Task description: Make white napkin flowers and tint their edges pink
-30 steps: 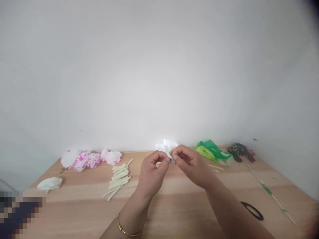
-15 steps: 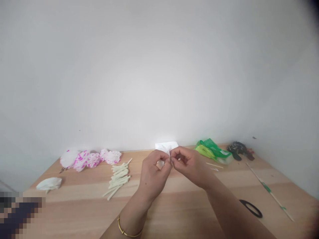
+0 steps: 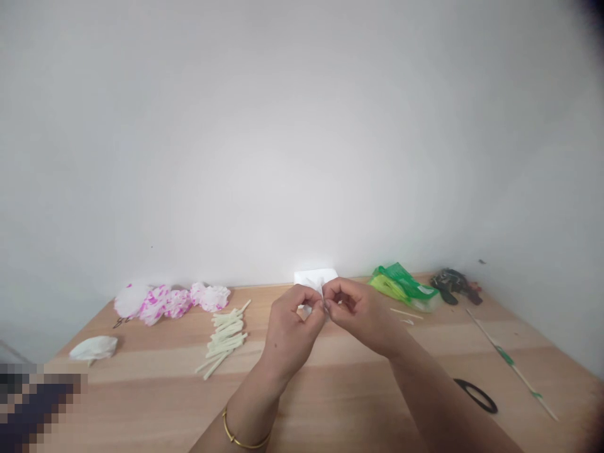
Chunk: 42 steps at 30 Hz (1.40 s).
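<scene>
White tissue [image 3: 320,288] pinched in and partly hidden by both hands [image 3: 291,327], pale sticks [image 3: 227,340] at left, green bag [image 3: 404,283] at right

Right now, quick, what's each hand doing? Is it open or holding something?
Left hand: closed, fingers pinching a thin white piece.
Right hand: closed, fingers pinching the same white piece, right beside the left fingers.

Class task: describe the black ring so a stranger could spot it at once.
On the wooden table, find the person's right forearm. Between it and the long stick with green bands lies a flat black ring. Unlike the straight, pale stick, it is dark and rounded, with wood showing through its middle.
</scene>
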Motion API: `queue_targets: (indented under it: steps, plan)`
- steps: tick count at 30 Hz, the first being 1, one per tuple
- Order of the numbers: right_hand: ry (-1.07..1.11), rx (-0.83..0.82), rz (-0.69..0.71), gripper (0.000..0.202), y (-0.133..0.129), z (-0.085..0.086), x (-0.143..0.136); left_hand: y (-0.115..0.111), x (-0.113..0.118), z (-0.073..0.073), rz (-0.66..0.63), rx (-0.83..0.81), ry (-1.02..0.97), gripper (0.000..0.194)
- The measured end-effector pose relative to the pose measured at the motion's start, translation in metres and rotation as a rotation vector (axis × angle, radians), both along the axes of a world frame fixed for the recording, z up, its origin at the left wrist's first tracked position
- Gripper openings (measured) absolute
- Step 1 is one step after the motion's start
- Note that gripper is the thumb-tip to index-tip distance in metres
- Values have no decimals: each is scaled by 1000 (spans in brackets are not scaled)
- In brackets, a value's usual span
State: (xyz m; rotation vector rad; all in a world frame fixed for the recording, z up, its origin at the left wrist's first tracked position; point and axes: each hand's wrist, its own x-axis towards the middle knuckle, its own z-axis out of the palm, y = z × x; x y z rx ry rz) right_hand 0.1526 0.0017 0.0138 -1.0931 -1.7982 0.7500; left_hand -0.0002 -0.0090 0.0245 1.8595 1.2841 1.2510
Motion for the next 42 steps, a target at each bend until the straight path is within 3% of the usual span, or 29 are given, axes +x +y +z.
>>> queue_targets:
  steps: [25,32,36,42]
  plan:
    - [13,49,-20,6,3,-1,0,3,0,-5,3,-1,-23,9]
    - [31,-6,103,8,3,-4,3,0,-1,-4,28,-36,-152,9]
    - [48,-14,83,22,2,-11,-2,0,2,-6,12,-90,-253,9]
    - [93,-15,23,9,13,-18,-2,8,-9,-8,-59,-82,-278,7]
